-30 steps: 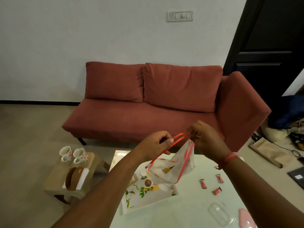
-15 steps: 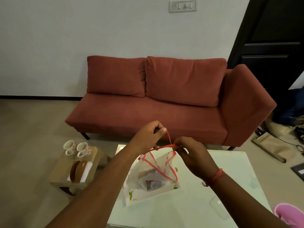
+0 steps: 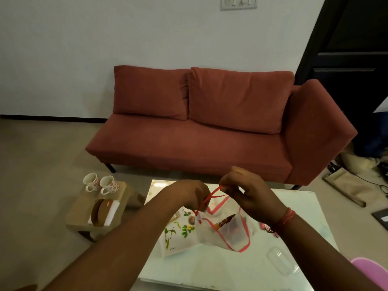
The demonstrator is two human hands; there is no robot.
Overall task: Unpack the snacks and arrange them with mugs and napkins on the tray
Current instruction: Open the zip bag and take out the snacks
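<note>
A clear snack bag (image 3: pixel 226 234) with red trim hangs over the glass table (image 3: pixel 220 267). My left hand (image 3: pixel 192 195) pinches its red handle on the left side. My right hand (image 3: pixel 247 191) pinches the other red handle loop, and the bag's mouth is pulled apart between them. Wrapped snacks show dimly inside. Under the bag lies a white floral tray (image 3: pixel 178 236). Two white mugs (image 3: pixel 100 182) with red flowers stand on a small stool (image 3: pixel 84 217) to the left, beside a holder with white napkins (image 3: pixel 109 213).
A red sofa (image 3: pixel 210 131) stands behind the table. A small red wrapped snack (image 3: pixel 266 226) lies right of the bag, partly behind my wrist. A clear plastic lid (image 3: pixel 280 262) and a pink object (image 3: pixel 371 269) sit near the table's right front. Bags and cables crowd the floor at right.
My hands have lowered and shifted right with the bag. The bag's mouth is pulled wider, and its body now hangs more to the right over the tray's edge.
</note>
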